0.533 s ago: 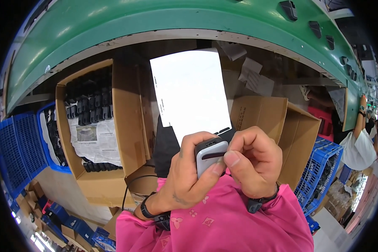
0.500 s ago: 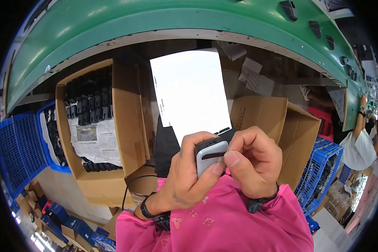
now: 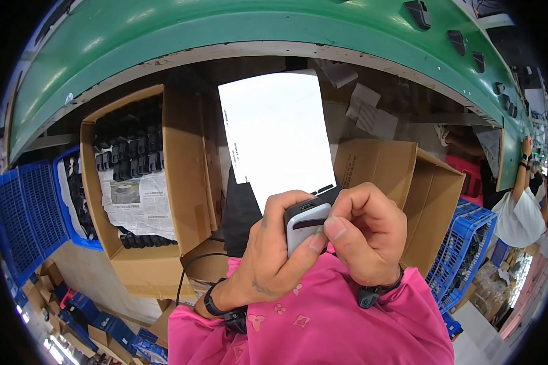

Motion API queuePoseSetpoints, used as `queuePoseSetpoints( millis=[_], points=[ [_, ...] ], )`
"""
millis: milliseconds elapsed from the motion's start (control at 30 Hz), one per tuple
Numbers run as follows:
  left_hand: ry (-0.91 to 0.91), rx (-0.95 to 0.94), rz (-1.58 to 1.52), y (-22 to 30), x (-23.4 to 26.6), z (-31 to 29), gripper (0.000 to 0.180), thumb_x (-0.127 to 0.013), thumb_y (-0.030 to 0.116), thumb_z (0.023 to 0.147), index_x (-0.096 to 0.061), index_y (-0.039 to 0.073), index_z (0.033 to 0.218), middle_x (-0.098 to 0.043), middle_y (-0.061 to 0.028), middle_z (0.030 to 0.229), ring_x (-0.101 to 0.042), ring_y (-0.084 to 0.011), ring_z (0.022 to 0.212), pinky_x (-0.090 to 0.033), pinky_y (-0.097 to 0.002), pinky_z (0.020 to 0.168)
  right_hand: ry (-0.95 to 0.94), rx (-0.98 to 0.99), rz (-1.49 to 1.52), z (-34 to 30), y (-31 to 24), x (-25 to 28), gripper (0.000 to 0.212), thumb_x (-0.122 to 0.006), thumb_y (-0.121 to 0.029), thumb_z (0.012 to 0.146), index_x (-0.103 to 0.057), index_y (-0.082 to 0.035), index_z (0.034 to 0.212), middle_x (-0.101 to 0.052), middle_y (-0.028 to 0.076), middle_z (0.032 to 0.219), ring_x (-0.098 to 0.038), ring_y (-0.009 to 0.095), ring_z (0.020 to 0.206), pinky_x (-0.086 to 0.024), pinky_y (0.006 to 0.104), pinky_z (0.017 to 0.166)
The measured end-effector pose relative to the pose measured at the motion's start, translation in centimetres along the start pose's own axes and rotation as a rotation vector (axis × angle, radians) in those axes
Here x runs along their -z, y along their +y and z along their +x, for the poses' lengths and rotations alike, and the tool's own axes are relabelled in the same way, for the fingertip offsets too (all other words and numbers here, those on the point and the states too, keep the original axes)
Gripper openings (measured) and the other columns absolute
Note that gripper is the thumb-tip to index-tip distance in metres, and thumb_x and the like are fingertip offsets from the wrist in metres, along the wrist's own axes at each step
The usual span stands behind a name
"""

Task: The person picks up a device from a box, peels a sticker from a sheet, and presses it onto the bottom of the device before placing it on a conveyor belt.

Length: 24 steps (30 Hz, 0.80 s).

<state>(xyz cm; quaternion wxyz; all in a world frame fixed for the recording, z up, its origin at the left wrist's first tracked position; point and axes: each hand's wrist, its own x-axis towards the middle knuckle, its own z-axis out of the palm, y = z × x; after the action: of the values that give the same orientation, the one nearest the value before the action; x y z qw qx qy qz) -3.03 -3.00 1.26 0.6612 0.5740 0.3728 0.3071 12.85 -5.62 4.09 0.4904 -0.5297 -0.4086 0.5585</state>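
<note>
My left hand is wrapped round a small hand-sized device with a silver-grey face and black sides, its thumb lying on the face. Across the upper face runs a narrow dark strip. At the strip's right end my right hand is closed, thumb and forefinger pinched against it; the fingertips hide that end. Beyond the hands, over my lap, a white sheet lies on dark cloth, with a few short black strips near its lower right corner.
An open carton on the left holds rows of black parts and newspaper. Another open carton stands right, beside a blue crate. A green bench with several black parts spans the far side. Another person's arm shows far right.
The device has tilted very slightly in my left hand. My right thumb and forefinger have shifted a touch left, still pinched at the strip's end.
</note>
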Motion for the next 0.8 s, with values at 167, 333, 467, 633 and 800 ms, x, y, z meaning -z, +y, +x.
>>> queuePoseSetpoints(
  millis=[167, 333, 467, 633, 800],
  points=[
    [0.002, 0.005, 0.008, 0.0, -0.1, 0.0, 0.042, -0.057, 0.014, 0.089, -0.036, -0.005, 0.12, -0.062, -0.0188, 0.091, -0.064, -0.0238, 0.078, -0.05, -0.0335, 0.07, 0.023, -0.033, -0.021, 0.1, -0.2, -0.3, 0.012, -0.058, -0.007, 0.089, -0.05, 0.002, 0.088, -0.055, 0.001, 0.071, -0.042, 0.001, 0.056, -0.033, 0.0168, 0.05],
    [0.015, 0.003, 0.031, 0.0, -0.2, 0.0, 0.041, -0.058, 0.013, 0.089, -0.037, -0.005, 0.119, -0.062, -0.0185, 0.092, -0.063, -0.0236, 0.078, -0.05, -0.0333, 0.069, 0.021, -0.012, -0.029, 0.0, 0.1, -0.3, 0.011, -0.057, -0.005, 0.09, -0.05, 0.002, 0.088, -0.056, 0.002, 0.072, -0.046, 0.002, 0.058, -0.036, 0.0168, 0.052],
    [0.024, -0.012, 0.056, 0.0, -0.2, -0.2, 0.041, -0.059, 0.012, 0.088, -0.037, -0.004, 0.119, -0.062, -0.0185, 0.092, -0.064, -0.0241, 0.078, -0.05, -0.0337, 0.07, 0.007, 0.062, -0.032, 0.1, 0.7, -0.1, 0.011, -0.061, -0.004, 0.089, -0.054, 0.005, 0.091, -0.062, 0.004, 0.071, -0.058, 0.005, 0.061, -0.045, 0.0188, 0.052],
    [0.067, -0.025, 0.07, -0.4, -0.4, -0.3, 0.042, -0.06, 0.011, 0.086, -0.037, -0.003, 0.12, -0.062, -0.0187, 0.093, -0.064, -0.0259, 0.079, -0.05, -0.0343, 0.07, 0.01, 0.106, -0.09, 0.2, 0.8, -0.1, 0.011, -0.061, -0.003, 0.089, -0.054, 0.005, 0.09, -0.062, 0.004, 0.07, -0.059, 0.005, 0.06, -0.045, 0.0191, 0.052],
    [0.066, -0.028, 0.074, -0.3, -0.4, -0.2, 0.041, -0.06, 0.01, 0.086, -0.038, -0.002, 0.119, -0.062, -0.0187, 0.093, -0.064, -0.0262, 0.079, -0.05, -0.0345, 0.07, 0.022, 0.056, -0.121, 0.1, 0.3, -0.4, 0.011, -0.059, -0.005, 0.089, -0.05, 0.002, 0.087, -0.057, 0.002, 0.071, -0.049, 0.002, 0.061, -0.04, 0.0171, 0.054]
  ],
)
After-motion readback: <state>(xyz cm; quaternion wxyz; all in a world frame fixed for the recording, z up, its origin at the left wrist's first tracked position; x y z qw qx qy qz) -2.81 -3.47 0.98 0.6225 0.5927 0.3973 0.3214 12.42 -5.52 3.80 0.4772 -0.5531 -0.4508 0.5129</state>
